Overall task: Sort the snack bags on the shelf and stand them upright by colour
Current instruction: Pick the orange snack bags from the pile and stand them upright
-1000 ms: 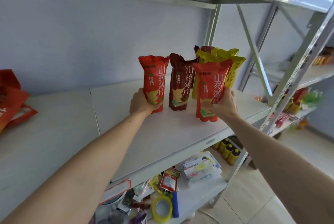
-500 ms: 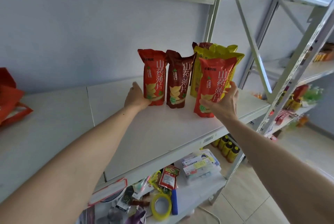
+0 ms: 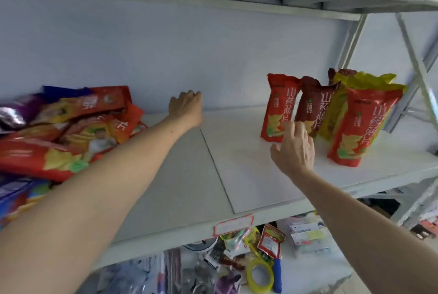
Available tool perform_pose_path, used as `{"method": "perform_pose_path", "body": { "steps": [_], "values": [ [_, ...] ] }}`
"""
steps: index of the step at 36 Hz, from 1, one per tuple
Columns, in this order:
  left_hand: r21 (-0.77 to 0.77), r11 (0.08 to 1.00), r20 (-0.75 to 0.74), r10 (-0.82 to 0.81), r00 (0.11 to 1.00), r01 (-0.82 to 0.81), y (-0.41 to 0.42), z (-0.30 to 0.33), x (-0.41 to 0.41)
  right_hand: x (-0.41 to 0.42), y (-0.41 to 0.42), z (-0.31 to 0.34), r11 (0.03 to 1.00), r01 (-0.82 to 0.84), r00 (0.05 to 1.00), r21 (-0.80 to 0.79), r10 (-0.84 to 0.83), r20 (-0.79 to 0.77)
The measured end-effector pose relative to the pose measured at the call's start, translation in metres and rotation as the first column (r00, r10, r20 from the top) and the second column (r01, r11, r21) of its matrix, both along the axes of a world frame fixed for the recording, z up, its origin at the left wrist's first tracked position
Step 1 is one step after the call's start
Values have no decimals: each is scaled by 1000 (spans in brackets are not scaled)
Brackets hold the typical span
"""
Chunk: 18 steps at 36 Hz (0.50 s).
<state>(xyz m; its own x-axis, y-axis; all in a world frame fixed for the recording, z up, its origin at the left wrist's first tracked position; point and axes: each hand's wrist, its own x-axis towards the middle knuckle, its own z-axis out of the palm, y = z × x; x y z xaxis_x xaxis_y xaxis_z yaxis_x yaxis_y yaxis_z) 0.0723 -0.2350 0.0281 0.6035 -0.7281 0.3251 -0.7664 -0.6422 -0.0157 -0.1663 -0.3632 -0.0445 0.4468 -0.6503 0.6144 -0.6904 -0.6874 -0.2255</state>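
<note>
The flat white shelf (image 3: 248, 175) carried everything: at its left a slumped heap of glossy snack bags (image 3: 66, 132), apparently unsorted; at its right five crinkly foil pouches (image 3: 336, 115) stood upright, reds beside maroon, yellow behind, likely the sorted group. The left hand (image 3: 187, 108) hovered mid-shelf, fingers loosely curled, empty. The right hand (image 3: 295, 149) had relaxed, spread fingers near the red pouch (image 3: 276, 108), gripping nothing.

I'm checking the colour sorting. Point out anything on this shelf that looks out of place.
A dark brown bag stands between two red bags, breaking the colour grouping. At the shelf's left end, a pile of snack bags lies flat and jumbled, none upright.
</note>
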Motion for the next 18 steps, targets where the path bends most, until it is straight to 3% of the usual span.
{"method": "perform_pose_path", "body": {
  "steps": [11, 18],
  "values": [
    [-13, 964, 106, 266, 958, -267, 203, 15, 76, 181, 113, 27, 908, -384, 919, 168, 393, -23],
    [-20, 881, 3, 473, 881, -473, 303, 27, 90, 258, 207, 53, 697, -669, 724, 258, 689, 14]
  ]
}}
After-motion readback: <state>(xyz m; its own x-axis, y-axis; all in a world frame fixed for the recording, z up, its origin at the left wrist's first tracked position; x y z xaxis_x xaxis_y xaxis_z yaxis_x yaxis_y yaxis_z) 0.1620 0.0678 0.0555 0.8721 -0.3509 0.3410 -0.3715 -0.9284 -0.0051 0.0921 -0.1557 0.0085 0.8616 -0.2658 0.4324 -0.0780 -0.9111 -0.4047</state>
